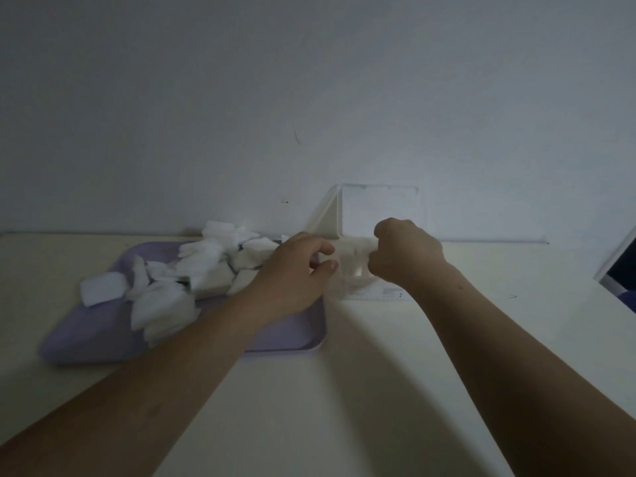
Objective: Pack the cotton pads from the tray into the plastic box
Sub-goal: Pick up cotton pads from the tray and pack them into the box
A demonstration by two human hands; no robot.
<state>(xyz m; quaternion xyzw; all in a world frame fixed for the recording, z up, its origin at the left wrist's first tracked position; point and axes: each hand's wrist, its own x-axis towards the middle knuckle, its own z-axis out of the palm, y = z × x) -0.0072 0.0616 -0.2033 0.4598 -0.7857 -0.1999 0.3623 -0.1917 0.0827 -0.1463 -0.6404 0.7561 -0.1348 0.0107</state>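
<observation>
A lilac tray (282,339) lies on the table at centre left with several white square cotton pads (203,266) heaped on it. To its right stands a clear plastic box (351,270) whose lid (382,208) is raised against the wall. My left hand (292,273) reaches over the tray's right end and pinches the box's left side between thumb and fingers. My right hand (402,253) is curled in a fist at the box's right side, gripping its rim. The inside of the box is blurred and partly hidden by both hands.
The cream table (344,390) stretches toward me under both forearms. A plain grey wall (309,98) rises right behind the tray and box. A white-framed dark object (619,266) shows at the right edge.
</observation>
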